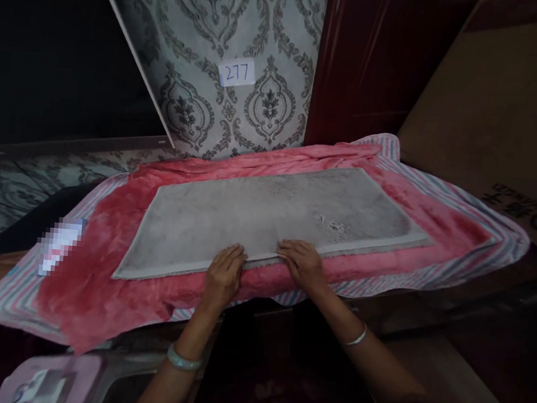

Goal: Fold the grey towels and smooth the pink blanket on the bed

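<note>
A grey rectangular cloth (267, 217) lies flat on a pink fleece blanket (104, 256) that covers a table. My left hand (222, 276) rests at the cloth's near edge, fingers curled over the edge and the blanket. Just to its right, my right hand (303, 264) lies on the same near edge, with fingers bent and pressed down on the cloth. A green bangle is on my left wrist and a silver one on my right. Whether either hand actually pinches the cloth is hard to tell.
A striped sheet (471, 244) shows under the blanket at its edges. A patterned wall panel with a paper label reading 277 (236, 72) stands behind, next to dark red wood (370, 60). A cardboard box (505, 122) is at right. A pale plastic object (50, 383) sits at lower left.
</note>
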A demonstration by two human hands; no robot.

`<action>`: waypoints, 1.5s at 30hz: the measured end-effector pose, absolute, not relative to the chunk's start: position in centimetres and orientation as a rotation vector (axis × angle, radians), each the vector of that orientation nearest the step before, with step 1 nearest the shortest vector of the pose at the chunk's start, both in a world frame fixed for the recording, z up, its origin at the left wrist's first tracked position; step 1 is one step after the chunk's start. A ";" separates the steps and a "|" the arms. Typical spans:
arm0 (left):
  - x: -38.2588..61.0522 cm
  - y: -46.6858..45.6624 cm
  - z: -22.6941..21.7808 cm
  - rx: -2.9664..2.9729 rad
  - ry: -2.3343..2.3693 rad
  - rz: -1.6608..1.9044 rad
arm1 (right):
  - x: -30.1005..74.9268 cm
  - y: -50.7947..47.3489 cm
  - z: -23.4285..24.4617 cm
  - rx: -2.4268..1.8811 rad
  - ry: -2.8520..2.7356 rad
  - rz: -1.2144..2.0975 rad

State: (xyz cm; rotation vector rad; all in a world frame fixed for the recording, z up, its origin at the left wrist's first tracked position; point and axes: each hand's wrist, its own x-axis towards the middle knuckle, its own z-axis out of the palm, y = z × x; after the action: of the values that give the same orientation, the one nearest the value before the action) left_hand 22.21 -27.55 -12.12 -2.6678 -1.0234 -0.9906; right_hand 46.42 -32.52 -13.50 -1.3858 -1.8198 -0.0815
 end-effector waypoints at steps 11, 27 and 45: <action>24.1 -28.8 -8.5 -2.615 -1.024 -1.113 | 45.5 -33.5 -13.2 -1.313 -1.692 -0.104; 31.2 -26.4 -8.7 -2.747 -1.177 -0.407 | 59.6 -33.2 -11.1 -2.386 -1.549 -0.298; 31.4 -25.5 -8.5 -2.668 -1.110 -0.358 | 64.2 -31.7 -6.1 -2.472 -1.396 -0.262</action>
State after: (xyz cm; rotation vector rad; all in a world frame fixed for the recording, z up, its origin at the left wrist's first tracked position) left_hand 31.39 -25.50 -8.47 -2.6676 -1.1099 -0.3582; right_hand 64.17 -31.72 -6.12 -2.4716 -1.3956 -0.2623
